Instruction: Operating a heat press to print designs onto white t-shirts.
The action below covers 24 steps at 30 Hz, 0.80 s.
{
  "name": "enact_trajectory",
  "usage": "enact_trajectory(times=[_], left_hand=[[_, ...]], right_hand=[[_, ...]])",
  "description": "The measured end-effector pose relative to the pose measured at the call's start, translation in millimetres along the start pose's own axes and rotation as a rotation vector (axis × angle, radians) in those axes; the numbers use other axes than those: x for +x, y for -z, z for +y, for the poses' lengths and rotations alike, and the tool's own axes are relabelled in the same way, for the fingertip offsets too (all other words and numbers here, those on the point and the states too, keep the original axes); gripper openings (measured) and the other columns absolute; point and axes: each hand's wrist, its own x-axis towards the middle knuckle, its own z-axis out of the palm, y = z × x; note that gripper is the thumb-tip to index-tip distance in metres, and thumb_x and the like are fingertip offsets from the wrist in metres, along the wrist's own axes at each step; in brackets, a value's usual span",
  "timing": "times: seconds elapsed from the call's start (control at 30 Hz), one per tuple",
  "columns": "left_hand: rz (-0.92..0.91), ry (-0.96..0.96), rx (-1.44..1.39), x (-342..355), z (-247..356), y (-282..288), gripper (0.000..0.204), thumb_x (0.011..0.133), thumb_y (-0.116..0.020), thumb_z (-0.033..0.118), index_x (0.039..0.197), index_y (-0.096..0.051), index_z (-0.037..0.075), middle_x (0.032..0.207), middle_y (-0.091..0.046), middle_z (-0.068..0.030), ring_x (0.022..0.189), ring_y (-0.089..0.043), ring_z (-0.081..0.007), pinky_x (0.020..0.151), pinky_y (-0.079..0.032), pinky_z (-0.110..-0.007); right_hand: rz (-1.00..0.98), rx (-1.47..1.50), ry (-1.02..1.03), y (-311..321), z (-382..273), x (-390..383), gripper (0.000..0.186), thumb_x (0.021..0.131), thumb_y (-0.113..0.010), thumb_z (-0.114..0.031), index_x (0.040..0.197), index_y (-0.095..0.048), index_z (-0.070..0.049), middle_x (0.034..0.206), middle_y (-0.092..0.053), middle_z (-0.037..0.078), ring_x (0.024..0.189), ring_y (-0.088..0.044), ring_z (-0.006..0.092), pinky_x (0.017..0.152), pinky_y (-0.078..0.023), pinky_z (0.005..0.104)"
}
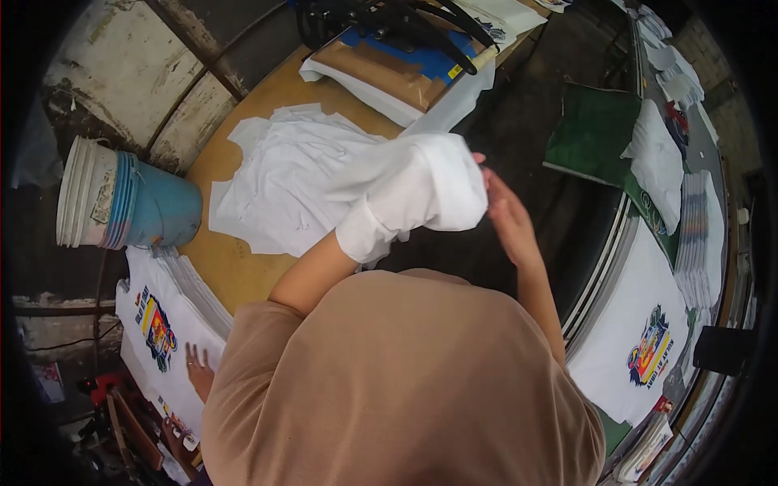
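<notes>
White fabric [401,190] is draped over my left forearm and bunched at its end, hiding most of my left hand; only the bare arm below it shows clearly. At the bunch's right edge my right hand [504,211] has curled fingers on the cloth, partly tucked behind it. A loose, wrinkled heap of white cut fabric pieces [275,178] lies under and left of my arms on the yellow tabletop [235,275].
Nested buckets [162,202] stand left. A black press [381,24] and padded board [381,69] sit ahead. Printed shirt stacks lie left [170,283] and right [616,316]. Green cloth [592,130] lies right. Another person's hand [198,373] rests on the left stack.
</notes>
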Motion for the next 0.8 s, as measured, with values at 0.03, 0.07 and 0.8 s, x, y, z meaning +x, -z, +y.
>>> enact_trajectory(times=[0.03, 0.07, 0.8], left_hand=[[-0.021, -0.009, -0.031, -8, -4, 6, 0.052, 0.096, -0.043, 0.031, 0.139, -0.028, 0.006, 0.136, -0.04, -0.0178, 0.124, -0.042, -0.031, 0.103, -0.036, -0.042], [0.07, -0.108, 0.242, -20, -6, 12, 0.049, 0.093, -0.048, 0.025, 0.136, -0.034, 0.005, 0.133, -0.043, -0.0152, 0.122, -0.044, -0.0265, 0.103, -0.036, -0.038], [0.836, -0.764, 0.83, -153, 103, -30, 0.021, 0.091, -0.059, 0.02, 0.101, -0.062, 0.002, 0.094, -0.066, -0.0038, 0.082, -0.062, -0.0096, 0.071, -0.051, -0.025]], right_hand=[[-0.109, -0.085, -0.134, -9, 1, 2, 0.048, 0.094, -0.053, -0.026, 0.13, -0.043, 0.004, 0.123, -0.055, 0.011, 0.115, -0.048, 0.016, 0.097, -0.038, 0.0294], [-0.209, -0.177, -0.291, -17, 1, 5, 0.051, 0.093, -0.054, -0.029, 0.13, -0.043, 0.004, 0.122, -0.055, 0.01, 0.113, -0.049, 0.0156, 0.096, -0.038, 0.029], [0.018, 0.551, -0.305, 64, -14, 99, 0.03, 0.093, -0.052, -0.019, 0.115, -0.054, 0.001, 0.115, -0.059, 0.01, 0.109, -0.055, 0.0209, 0.096, -0.041, 0.0335]])
